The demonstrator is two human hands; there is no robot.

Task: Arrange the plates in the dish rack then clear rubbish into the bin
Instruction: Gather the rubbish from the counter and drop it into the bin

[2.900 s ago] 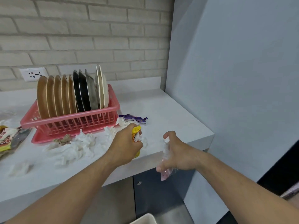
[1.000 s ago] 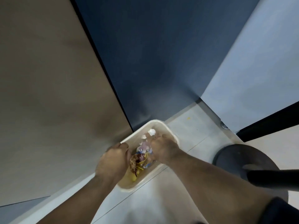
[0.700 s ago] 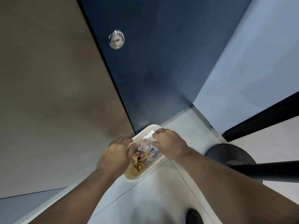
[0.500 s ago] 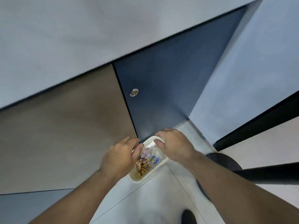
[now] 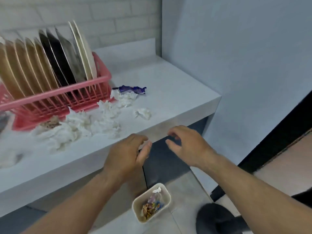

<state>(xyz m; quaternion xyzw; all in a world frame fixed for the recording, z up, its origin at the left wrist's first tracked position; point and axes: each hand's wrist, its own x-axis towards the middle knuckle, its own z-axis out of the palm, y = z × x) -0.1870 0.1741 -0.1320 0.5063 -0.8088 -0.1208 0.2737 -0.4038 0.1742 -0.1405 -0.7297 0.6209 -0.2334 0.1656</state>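
- Grey worktop (image 5: 168, 92): its front edge runs just beyond the fingers (image 5: 146, 147) of both hands, which are held in front of it.
- Left hand (image 5: 125, 156): fingers loosely curled, thumb pointing towards the other hand; it grips nothing.
- Right hand (image 5: 189, 146): palm down, fingers bent and slightly spread; it is empty.
- Single crumpled tissue (image 5: 143, 113): on the worktop near the front edge, beyond the fingertips and apart from both hands.
- Tissue pile (image 5: 94, 120): further left, reaching the front of the pink dish rack (image 5: 67, 92).
- Purple wrapper (image 5: 131, 89): behind the tissues, beside the rack's right end.
- Plates (image 5: 33, 65): standing on edge in a row inside the rack.
- Bin (image 5: 166, 194): on the floor below the hands, containing wrappers and tissue.
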